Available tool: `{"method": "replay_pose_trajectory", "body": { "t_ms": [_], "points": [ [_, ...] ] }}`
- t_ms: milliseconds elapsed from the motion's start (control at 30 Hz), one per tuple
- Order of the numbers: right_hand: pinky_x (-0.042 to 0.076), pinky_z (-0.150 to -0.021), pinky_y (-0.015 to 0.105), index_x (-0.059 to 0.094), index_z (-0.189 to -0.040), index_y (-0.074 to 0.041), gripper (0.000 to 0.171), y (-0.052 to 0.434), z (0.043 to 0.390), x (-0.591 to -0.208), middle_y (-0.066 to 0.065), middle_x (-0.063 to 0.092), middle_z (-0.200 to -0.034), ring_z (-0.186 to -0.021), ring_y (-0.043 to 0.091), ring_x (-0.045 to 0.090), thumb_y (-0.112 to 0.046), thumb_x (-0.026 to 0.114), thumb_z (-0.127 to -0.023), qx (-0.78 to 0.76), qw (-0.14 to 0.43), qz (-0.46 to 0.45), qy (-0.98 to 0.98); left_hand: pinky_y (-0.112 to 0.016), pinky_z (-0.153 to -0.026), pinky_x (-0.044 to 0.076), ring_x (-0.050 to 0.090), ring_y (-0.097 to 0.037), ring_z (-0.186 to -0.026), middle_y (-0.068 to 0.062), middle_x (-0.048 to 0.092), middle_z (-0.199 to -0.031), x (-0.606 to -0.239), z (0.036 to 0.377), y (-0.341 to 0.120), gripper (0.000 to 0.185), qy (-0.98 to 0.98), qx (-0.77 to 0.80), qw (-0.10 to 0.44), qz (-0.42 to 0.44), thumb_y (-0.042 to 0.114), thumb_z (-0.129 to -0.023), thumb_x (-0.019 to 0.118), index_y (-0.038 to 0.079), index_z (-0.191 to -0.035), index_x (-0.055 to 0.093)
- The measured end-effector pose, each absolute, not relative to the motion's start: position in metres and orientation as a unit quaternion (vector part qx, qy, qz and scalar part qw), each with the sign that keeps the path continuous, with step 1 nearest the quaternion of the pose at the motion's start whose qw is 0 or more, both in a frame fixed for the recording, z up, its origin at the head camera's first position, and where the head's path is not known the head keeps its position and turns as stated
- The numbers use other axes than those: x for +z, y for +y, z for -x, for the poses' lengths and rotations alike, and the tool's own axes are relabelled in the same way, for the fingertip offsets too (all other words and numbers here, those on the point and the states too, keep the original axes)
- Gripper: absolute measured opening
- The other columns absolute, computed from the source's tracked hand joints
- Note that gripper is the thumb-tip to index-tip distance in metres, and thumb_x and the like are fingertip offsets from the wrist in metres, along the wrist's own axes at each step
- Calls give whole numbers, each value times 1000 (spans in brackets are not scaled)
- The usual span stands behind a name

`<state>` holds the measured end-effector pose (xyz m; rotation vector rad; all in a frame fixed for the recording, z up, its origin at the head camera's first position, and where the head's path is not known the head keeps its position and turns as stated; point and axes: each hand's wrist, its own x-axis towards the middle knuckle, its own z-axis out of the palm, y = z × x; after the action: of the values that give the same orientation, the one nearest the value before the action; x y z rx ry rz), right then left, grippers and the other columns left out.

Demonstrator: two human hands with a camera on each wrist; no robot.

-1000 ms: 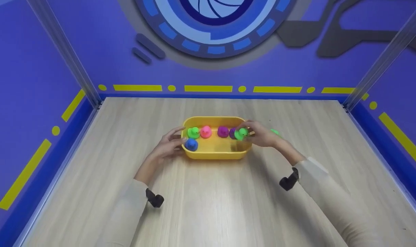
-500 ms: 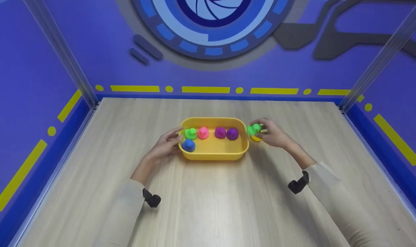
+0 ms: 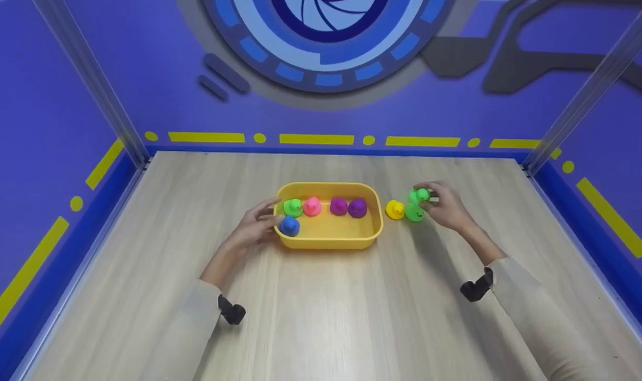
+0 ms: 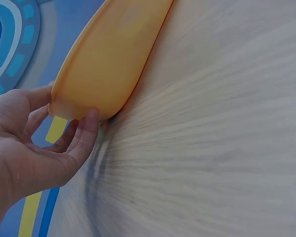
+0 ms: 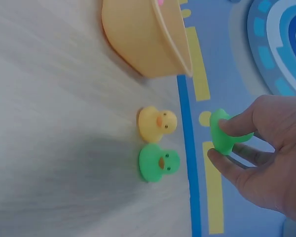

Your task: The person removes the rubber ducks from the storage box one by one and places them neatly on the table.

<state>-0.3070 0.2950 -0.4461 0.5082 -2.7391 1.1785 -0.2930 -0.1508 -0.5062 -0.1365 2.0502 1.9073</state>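
A yellow tub sits mid-table holding a green duck, a pink duck, two purple ducks and a blue duck. My left hand rests with relaxed fingers against the tub's left end. My right hand pinches a green duck above the table, to the right of the tub. Below it a yellow duck and another green duck stand side by side on the wood.
The wooden table is boxed in by purple walls with yellow dashes and two metal corner posts. Black wrist mounts show on both sleeves.
My right hand carried the green duck out of the tub and rightward, past the yellow duck, to above the other green duck. My left hand stayed at the tub's left end.
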Motion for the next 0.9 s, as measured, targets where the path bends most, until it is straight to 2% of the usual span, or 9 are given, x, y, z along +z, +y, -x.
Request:
{"method": "replay_pose_trajectory", "body": {
  "t_ms": [233, 467, 900],
  "points": [
    [49, -103, 58, 59, -129, 13, 39, 314, 307, -446, 36, 52, -130, -123, 52, 55, 17, 59, -90, 388, 65, -134, -909, -38, -99, 55, 61, -24, -110, -12, 43, -149, -505, 294, -150, 57, 709, 683, 170, 54, 17, -100, 67, 28, -153, 47],
    [47, -105, 63, 59, -128, 14, 38, 331, 307, -458, 38, 53, -131, -125, 55, 53, 16, 60, -90, 364, 61, -122, -921, -34, -93, 58, 64, -22, -105, -13, 44, -148, -509, 296, -149, 59, 721, 671, 167, 52, 18, -100, 67, 27, -154, 46],
    [48, -103, 64, 57, -132, 11, 40, 352, 312, -488, 38, 49, -138, -123, 59, 53, 12, 59, -91, 363, 24, -73, -929, -36, -95, 57, 61, -24, -107, -13, 43, -149, -507, 295, -149, 59, 721, 670, 166, 60, 19, -100, 68, 27, -154, 46]
  ]
}}
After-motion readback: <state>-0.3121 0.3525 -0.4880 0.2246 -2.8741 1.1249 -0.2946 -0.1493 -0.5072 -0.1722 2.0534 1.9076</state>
